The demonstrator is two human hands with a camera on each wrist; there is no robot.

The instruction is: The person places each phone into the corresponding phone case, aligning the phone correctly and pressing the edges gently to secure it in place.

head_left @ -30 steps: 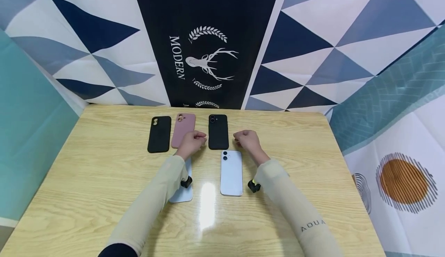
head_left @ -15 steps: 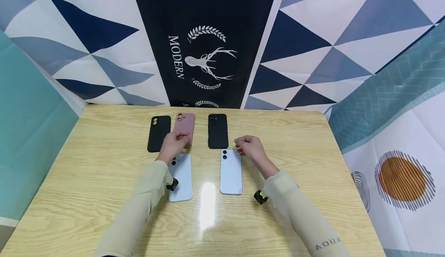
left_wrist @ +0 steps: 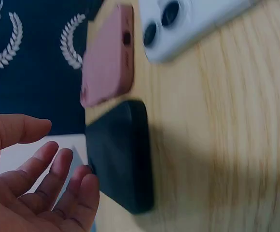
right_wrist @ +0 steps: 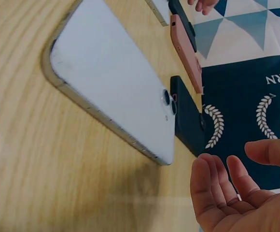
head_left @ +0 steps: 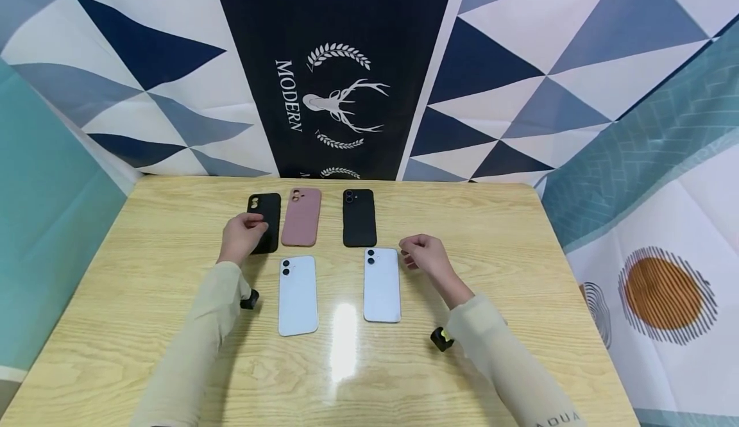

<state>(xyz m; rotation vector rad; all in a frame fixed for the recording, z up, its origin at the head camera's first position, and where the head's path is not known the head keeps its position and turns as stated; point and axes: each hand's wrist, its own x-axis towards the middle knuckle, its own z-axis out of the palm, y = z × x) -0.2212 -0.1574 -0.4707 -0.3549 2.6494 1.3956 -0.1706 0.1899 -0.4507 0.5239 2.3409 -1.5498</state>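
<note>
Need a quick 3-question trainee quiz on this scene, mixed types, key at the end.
1. True or false: the pink case lies farther from the person than the left white phone.
2. Which is nearest the left hand? A) pink case B) left black case C) right white phone
3. Fill in: the right hand is holding ____.

Key: 1. True. 2. B. 3. Nothing.
</note>
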